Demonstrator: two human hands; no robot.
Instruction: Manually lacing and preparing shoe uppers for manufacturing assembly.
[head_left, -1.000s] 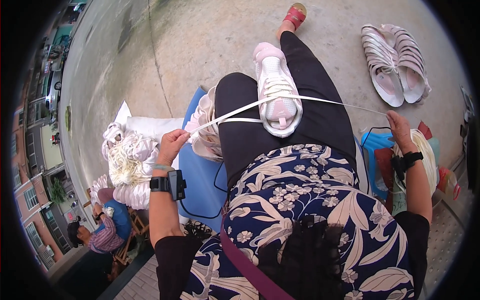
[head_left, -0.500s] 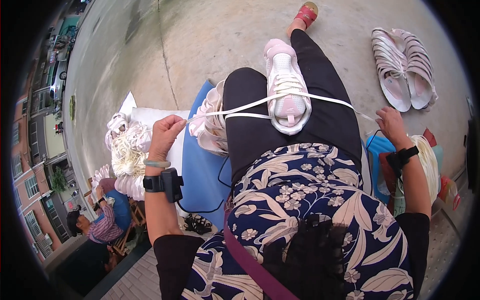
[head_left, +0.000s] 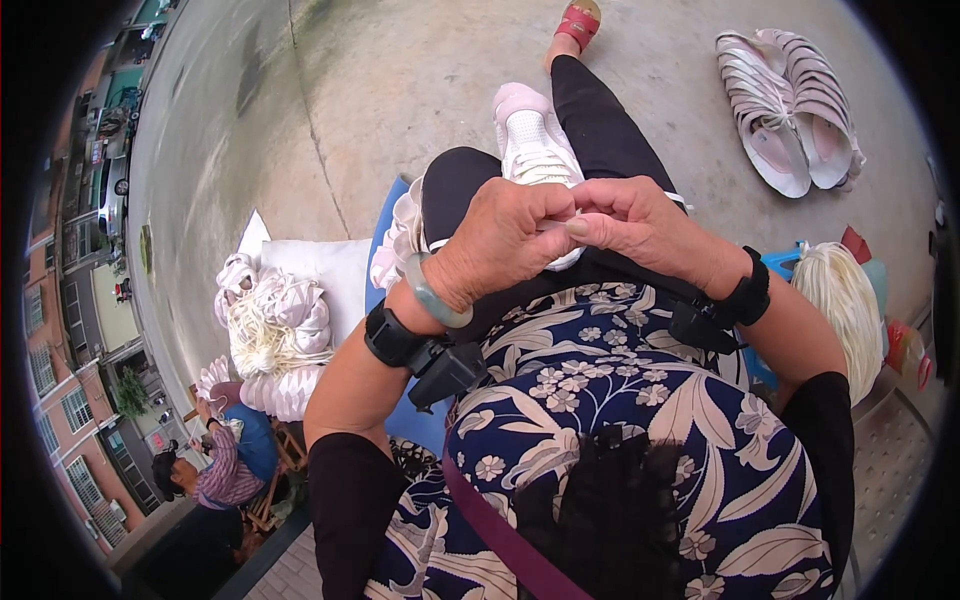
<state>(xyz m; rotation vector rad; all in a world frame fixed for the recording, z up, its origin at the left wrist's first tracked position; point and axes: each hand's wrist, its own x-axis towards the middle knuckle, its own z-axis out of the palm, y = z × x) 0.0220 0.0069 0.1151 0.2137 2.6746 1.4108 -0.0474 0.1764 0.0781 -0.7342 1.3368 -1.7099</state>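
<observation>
A pale pink and white sneaker (head_left: 531, 132) rests across my lap, toe pointing away from me, with white lacing over its front. Just over its ankle end my two hands meet. The fingertips of my left hand (head_left: 508, 238) are closed in a pinch on a white shoelace. My right hand (head_left: 648, 228) pinches at the same spot, thumb against the left fingers. Only a sliver of the lace shows between them, and the fingers hide most of it. My hands cover the rear part of the sneaker.
Paired pink-white shoe uppers (head_left: 790, 110) lie on the concrete at far right. A hank of cream laces (head_left: 838, 310) hangs near my right elbow. Left of me are piled shoes with laces (head_left: 270, 320) and stacked uppers (head_left: 402, 235). Another person (head_left: 225, 465) sits at lower left.
Both hands have come inward from wide apart, where they held the lace stretched out, and now meet over the sneaker. The view has shifted slightly.
</observation>
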